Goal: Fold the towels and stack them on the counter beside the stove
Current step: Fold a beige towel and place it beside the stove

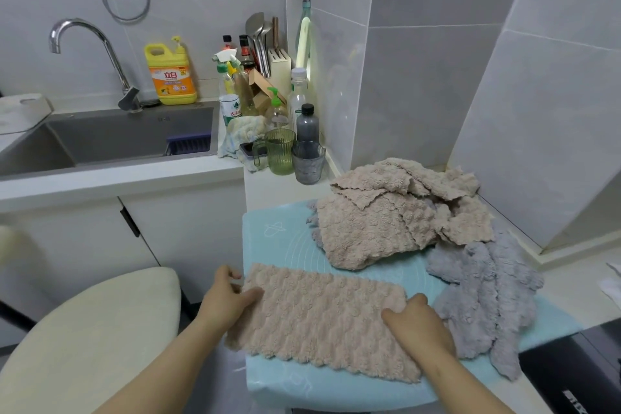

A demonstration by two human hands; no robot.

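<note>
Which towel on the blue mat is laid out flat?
The beige towel nearest the person, held at its ends by the left hand and right hand. The beige heap behind it and the grey towel lie crumpled.

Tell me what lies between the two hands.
In the head view, the flat beige towel spans the stretch from the left hand to the right hand, lying on the blue mat.

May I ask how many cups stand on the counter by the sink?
2: a green ribbed cup and, right of it, a grey cup, both before the bottles. Others may be hidden.
</note>
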